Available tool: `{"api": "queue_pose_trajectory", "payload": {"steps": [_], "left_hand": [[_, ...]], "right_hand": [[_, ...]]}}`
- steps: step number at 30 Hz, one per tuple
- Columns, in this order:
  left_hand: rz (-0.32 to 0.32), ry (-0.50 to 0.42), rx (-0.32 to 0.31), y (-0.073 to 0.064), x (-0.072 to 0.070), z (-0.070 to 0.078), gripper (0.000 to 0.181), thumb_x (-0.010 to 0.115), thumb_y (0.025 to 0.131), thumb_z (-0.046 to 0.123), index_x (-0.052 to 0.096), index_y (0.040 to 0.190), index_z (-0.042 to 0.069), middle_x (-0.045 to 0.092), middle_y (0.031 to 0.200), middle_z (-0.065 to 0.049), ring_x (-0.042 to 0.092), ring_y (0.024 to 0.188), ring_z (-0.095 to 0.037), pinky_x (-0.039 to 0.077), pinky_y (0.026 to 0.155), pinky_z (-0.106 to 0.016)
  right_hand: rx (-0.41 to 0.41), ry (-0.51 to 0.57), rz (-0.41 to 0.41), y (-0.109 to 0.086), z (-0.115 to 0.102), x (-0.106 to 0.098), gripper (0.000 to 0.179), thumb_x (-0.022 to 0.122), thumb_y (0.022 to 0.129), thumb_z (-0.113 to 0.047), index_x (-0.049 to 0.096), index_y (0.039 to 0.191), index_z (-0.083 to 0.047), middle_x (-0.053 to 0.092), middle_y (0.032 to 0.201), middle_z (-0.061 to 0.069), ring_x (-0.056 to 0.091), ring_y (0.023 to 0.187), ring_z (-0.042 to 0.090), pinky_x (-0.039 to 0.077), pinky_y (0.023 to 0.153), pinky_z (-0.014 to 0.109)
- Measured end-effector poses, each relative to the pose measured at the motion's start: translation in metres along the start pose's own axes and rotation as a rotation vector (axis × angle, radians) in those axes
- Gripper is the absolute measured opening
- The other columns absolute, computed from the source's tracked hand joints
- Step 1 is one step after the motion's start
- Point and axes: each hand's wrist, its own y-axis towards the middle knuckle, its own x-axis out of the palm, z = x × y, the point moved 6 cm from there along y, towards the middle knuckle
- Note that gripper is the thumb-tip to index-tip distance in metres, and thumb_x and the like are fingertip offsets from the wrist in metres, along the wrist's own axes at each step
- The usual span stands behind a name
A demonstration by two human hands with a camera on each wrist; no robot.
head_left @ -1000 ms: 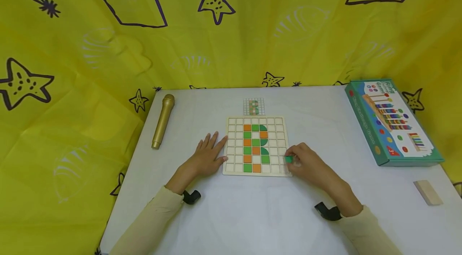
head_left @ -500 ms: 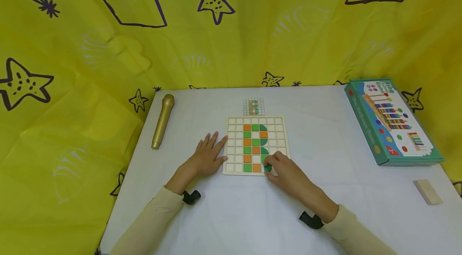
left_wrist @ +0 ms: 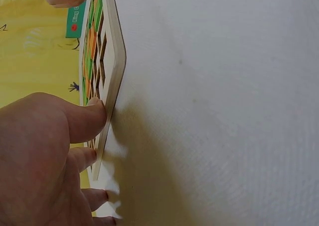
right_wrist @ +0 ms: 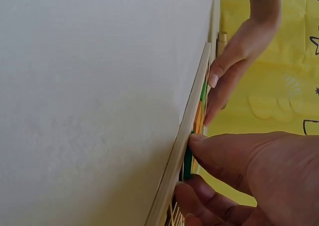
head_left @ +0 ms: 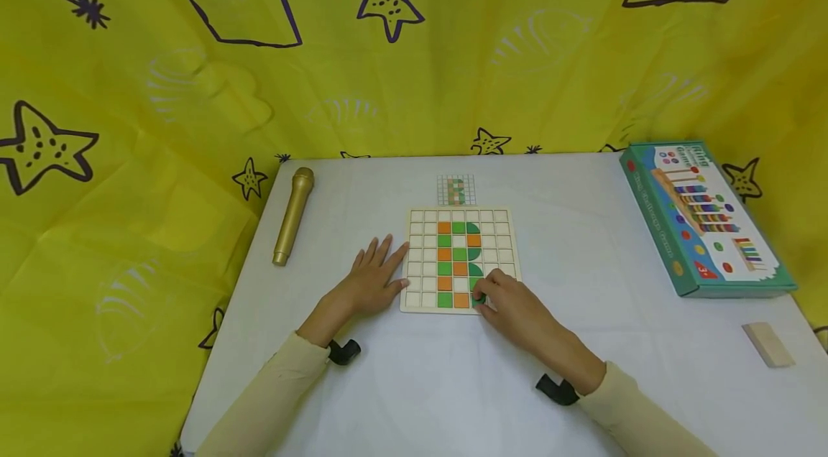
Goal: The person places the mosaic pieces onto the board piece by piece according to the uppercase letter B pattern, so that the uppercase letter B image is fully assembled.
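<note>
A square wooden grid board (head_left: 427, 299) lies on the table, with orange and green tiles in its cells forming a letter R. My right hand (head_left: 517, 310) is at the board's near edge, pinching a dark green tile (right_wrist: 188, 162) between thumb and fingers. That tile sits at a cell in the bottom row, right of an orange tile (head_left: 461, 300), partly covered by my fingertips. My left hand (head_left: 371, 284) lies with fingers spread at the board's left edge; its thumb (left_wrist: 89, 118) touches the rim.
A small pattern card (head_left: 456, 190) showing the same R lies behind the board. A gold microphone (head_left: 294, 216) lies at the left. On the right are a green game box (head_left: 708, 220) and a pale wooden block (head_left: 767, 344). A yellow curtain (head_left: 414, 83) hangs behind the table.
My right hand has carried the green tile left from the board's right edge to the bottom row, then lowered slightly there. The left hand has stayed in place.
</note>
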Motion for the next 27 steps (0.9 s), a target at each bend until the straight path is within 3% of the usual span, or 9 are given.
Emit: {"api": "queue_pose_trajectory", "payload": {"steps": [8, 20, 24, 27], "left_hand": [[-0.014, -0.006, 0.006, 0.000, 0.000, 0.000, 0.073, 0.043, 0.111, 0.051, 0.013, 0.172, 0.024, -0.001, 0.178, -0.016, -0.006, 0.163, -0.043, 0.004, 0.129, -0.063], [-0.011, 0.009, 0.001, 0.001, 0.001, -0.001, 0.073, 0.043, 0.111, 0.052, 0.013, 0.172, 0.024, 0.000, 0.178, -0.016, -0.005, 0.163, -0.042, 0.005, 0.130, -0.063], [0.023, 0.008, 0.008, 0.002, 0.001, -0.002, 0.075, 0.047, 0.110, 0.052, 0.017, 0.171, 0.021, 0.006, 0.177, -0.016, 0.001, 0.163, -0.042, 0.010, 0.129, -0.063], [0.079, -0.001, 0.004, 0.003, -0.002, -0.006, 0.077, 0.050, 0.109, 0.052, 0.019, 0.171, 0.017, 0.013, 0.177, -0.016, 0.008, 0.163, -0.042, 0.015, 0.129, -0.061]], "right_hand": [[-0.046, 0.047, -0.053, 0.000, 0.001, -0.003, 0.016, 0.076, 0.090, 0.004, 0.075, 0.099, -0.009, 0.063, 0.101, -0.001, 0.063, 0.086, 0.013, 0.056, 0.081, 0.034], [-0.070, 0.062, -0.024, 0.002, 0.003, -0.002, 0.016, 0.077, 0.090, 0.006, 0.074, 0.099, -0.007, 0.060, 0.103, 0.002, 0.064, 0.083, 0.013, 0.057, 0.077, 0.029], [-0.010, 0.074, -0.056, 0.003, 0.010, -0.004, 0.013, 0.075, 0.094, 0.000, 0.075, 0.104, -0.008, 0.060, 0.107, 0.003, 0.059, 0.081, 0.011, 0.055, 0.075, 0.028], [0.076, 0.086, -0.073, 0.005, 0.020, -0.012, 0.015, 0.072, 0.099, -0.010, 0.073, 0.114, -0.007, 0.061, 0.113, 0.006, 0.060, 0.090, 0.017, 0.056, 0.084, 0.036]]}}
